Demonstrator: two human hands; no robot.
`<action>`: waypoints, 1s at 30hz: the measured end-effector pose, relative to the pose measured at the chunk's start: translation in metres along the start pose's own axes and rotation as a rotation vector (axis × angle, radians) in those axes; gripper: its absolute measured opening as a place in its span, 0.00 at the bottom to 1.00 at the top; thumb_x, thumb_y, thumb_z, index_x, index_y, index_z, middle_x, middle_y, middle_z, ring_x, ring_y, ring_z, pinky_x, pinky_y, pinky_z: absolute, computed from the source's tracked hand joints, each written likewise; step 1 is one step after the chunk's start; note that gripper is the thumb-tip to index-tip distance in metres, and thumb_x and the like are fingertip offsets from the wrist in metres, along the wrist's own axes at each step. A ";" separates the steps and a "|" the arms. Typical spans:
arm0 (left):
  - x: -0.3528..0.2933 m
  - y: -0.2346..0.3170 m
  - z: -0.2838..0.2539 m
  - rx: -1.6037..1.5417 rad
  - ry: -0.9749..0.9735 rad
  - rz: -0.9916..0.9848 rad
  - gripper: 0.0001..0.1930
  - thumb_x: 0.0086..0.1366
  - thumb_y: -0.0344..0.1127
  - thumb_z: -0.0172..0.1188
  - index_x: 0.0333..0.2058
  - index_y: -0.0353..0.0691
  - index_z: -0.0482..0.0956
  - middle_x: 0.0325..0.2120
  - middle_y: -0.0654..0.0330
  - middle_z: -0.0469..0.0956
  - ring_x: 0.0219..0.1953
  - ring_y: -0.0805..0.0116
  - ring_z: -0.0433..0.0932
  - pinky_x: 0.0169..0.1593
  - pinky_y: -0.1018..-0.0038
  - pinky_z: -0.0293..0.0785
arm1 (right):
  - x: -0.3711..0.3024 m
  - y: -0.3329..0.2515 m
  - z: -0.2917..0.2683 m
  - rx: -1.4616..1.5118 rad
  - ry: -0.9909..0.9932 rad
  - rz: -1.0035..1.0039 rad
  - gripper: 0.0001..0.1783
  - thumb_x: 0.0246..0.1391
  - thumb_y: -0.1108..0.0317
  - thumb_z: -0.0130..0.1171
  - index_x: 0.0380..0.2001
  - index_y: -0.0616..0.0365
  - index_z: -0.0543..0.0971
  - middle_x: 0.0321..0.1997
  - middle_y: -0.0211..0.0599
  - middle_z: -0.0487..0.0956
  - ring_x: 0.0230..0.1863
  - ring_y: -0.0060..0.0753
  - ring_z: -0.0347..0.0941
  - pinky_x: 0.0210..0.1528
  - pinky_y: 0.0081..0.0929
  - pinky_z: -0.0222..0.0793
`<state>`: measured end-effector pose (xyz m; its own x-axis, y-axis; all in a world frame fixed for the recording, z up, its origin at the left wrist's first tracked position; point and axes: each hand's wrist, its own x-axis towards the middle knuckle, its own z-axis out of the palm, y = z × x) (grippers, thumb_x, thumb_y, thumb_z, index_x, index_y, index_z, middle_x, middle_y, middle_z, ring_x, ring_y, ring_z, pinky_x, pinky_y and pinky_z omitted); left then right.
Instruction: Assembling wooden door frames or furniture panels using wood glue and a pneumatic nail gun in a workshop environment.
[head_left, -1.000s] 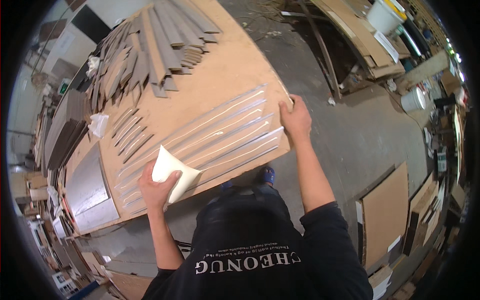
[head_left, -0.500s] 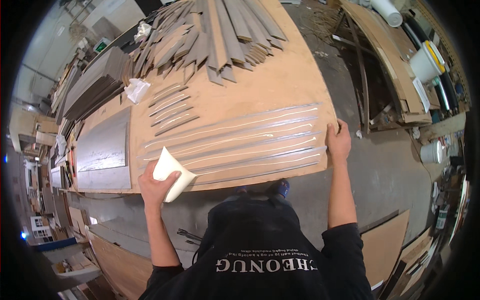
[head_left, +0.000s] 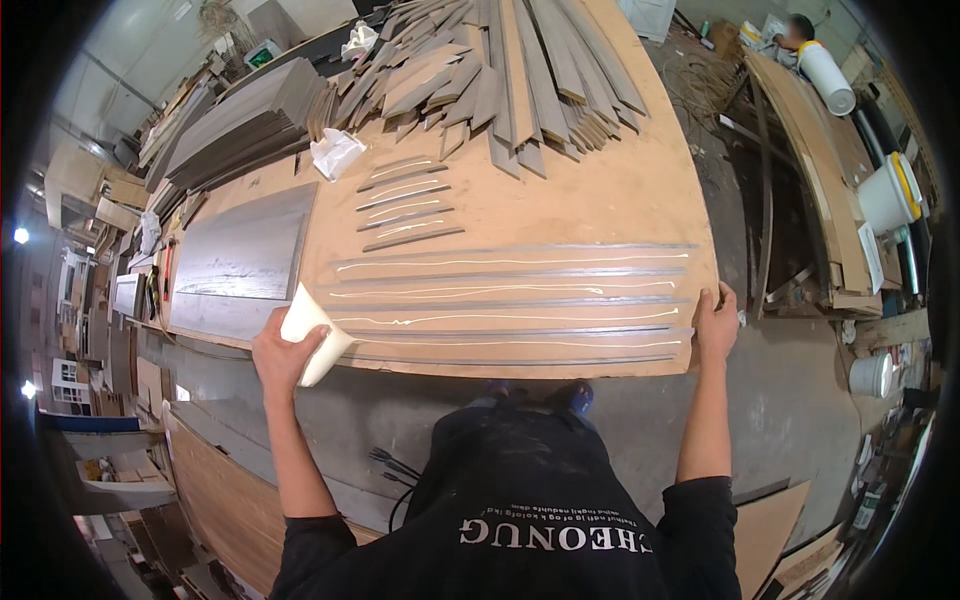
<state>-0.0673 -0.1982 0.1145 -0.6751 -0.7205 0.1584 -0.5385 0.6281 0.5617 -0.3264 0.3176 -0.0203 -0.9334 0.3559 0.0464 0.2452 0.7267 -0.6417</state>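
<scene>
My left hand (head_left: 283, 350) is closed around a cream-white, cone-shaped glue bag (head_left: 318, 335). Its tip points right, close over the left end of the nearest pale glue bead (head_left: 520, 343). Long thin grey strips (head_left: 500, 333) lie side by side along the near edge of the tan board (head_left: 590, 210), with wavy glue beads running their length. At the board's right edge, my right hand (head_left: 716, 325) curls its fingers and thumb around the edge, by the strips' right ends. Short grey strips (head_left: 410, 240) with similar beads lie farther back.
A large heap of grey planks (head_left: 520, 80) covers the far side, beside a stack of grey panels (head_left: 245, 125) and crumpled white plastic (head_left: 338, 155). A wide grey panel (head_left: 245, 245) lies left. Rightward stands another workbench (head_left: 820, 180) with buckets; a person is at its far end.
The head view has shifted, so the board sits lower and farther right. My left hand has drawn the glue bag leftward, and the nearest bead has grown longer. My right hand stays at the board's edge.
</scene>
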 end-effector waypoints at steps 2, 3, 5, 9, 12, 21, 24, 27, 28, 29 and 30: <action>0.002 -0.007 -0.005 0.034 0.020 -0.003 0.22 0.43 0.39 0.74 0.36 0.37 0.80 0.25 0.56 0.82 0.27 0.69 0.80 0.33 0.72 0.75 | 0.002 0.003 0.002 0.004 -0.003 -0.016 0.24 0.54 0.53 0.57 0.52 0.51 0.74 0.48 0.45 0.78 0.50 0.47 0.74 0.50 0.38 0.69; 0.004 -0.011 -0.007 0.063 0.034 -0.001 0.22 0.43 0.40 0.74 0.36 0.37 0.80 0.24 0.56 0.82 0.27 0.69 0.80 0.33 0.72 0.75 | 0.001 0.003 0.002 0.005 0.003 -0.015 0.24 0.54 0.53 0.57 0.52 0.51 0.73 0.48 0.45 0.78 0.50 0.47 0.74 0.50 0.38 0.69; 0.007 -0.021 -0.010 0.078 0.044 -0.018 0.21 0.43 0.41 0.74 0.36 0.37 0.80 0.24 0.56 0.82 0.27 0.68 0.80 0.33 0.72 0.74 | -0.001 0.000 0.002 0.008 0.008 -0.015 0.24 0.54 0.53 0.57 0.52 0.51 0.73 0.48 0.44 0.78 0.50 0.47 0.74 0.50 0.38 0.69; 0.012 -0.037 -0.015 0.099 0.055 -0.057 0.21 0.43 0.43 0.74 0.34 0.38 0.80 0.24 0.56 0.82 0.26 0.66 0.80 0.32 0.71 0.74 | -0.003 -0.005 -0.001 0.001 0.000 -0.014 0.24 0.54 0.54 0.57 0.52 0.52 0.73 0.48 0.44 0.78 0.50 0.47 0.74 0.50 0.37 0.69; 0.015 -0.044 -0.017 0.150 0.064 -0.057 0.21 0.43 0.45 0.73 0.34 0.39 0.80 0.24 0.56 0.81 0.26 0.64 0.80 0.33 0.69 0.74 | -0.002 -0.003 -0.001 -0.006 -0.002 -0.030 0.24 0.54 0.54 0.57 0.52 0.52 0.73 0.48 0.44 0.78 0.50 0.47 0.74 0.50 0.37 0.69; 0.020 -0.050 -0.020 0.403 0.065 -0.021 0.23 0.43 0.49 0.72 0.35 0.42 0.79 0.25 0.52 0.81 0.29 0.53 0.80 0.34 0.63 0.74 | -0.004 -0.006 -0.002 -0.021 -0.003 -0.034 0.24 0.55 0.54 0.56 0.52 0.53 0.73 0.49 0.46 0.78 0.51 0.47 0.74 0.51 0.37 0.68; 0.019 -0.047 -0.021 0.430 0.039 -0.011 0.23 0.44 0.49 0.72 0.35 0.42 0.80 0.25 0.52 0.81 0.29 0.53 0.80 0.34 0.63 0.74 | -0.004 -0.007 -0.004 -0.028 -0.010 -0.025 0.24 0.55 0.54 0.56 0.52 0.53 0.73 0.49 0.46 0.78 0.51 0.47 0.74 0.51 0.37 0.68; 0.014 -0.039 -0.019 0.427 0.038 0.018 0.23 0.44 0.49 0.72 0.35 0.42 0.80 0.24 0.53 0.81 0.29 0.54 0.80 0.34 0.64 0.74 | -0.003 -0.006 -0.004 -0.039 -0.013 -0.031 0.24 0.54 0.55 0.56 0.53 0.52 0.73 0.49 0.45 0.78 0.51 0.47 0.74 0.51 0.37 0.68; 0.013 -0.036 -0.018 0.428 0.034 0.018 0.23 0.44 0.49 0.72 0.35 0.42 0.80 0.24 0.53 0.81 0.29 0.54 0.80 0.34 0.64 0.74 | -0.002 -0.006 -0.005 -0.042 -0.017 -0.038 0.24 0.54 0.54 0.56 0.53 0.52 0.73 0.50 0.45 0.78 0.51 0.47 0.74 0.51 0.37 0.68; 0.011 -0.032 -0.017 0.412 0.039 0.041 0.23 0.44 0.49 0.72 0.35 0.41 0.80 0.24 0.53 0.81 0.29 0.54 0.80 0.34 0.64 0.74 | -0.002 -0.004 -0.003 -0.045 -0.018 -0.036 0.24 0.54 0.54 0.56 0.53 0.52 0.73 0.50 0.45 0.78 0.51 0.47 0.74 0.51 0.37 0.68; 0.008 -0.027 -0.016 0.395 0.044 0.063 0.23 0.44 0.50 0.72 0.34 0.41 0.80 0.24 0.53 0.81 0.29 0.55 0.81 0.34 0.65 0.74 | 0.000 -0.002 -0.001 -0.032 -0.019 -0.020 0.24 0.54 0.54 0.56 0.53 0.52 0.73 0.50 0.45 0.78 0.51 0.47 0.74 0.51 0.37 0.68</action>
<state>-0.0499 -0.2261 0.1134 -0.6951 -0.6837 0.2222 -0.6551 0.7297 0.1960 -0.3264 0.3164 -0.0178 -0.9429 0.3303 0.0437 0.2347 0.7517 -0.6164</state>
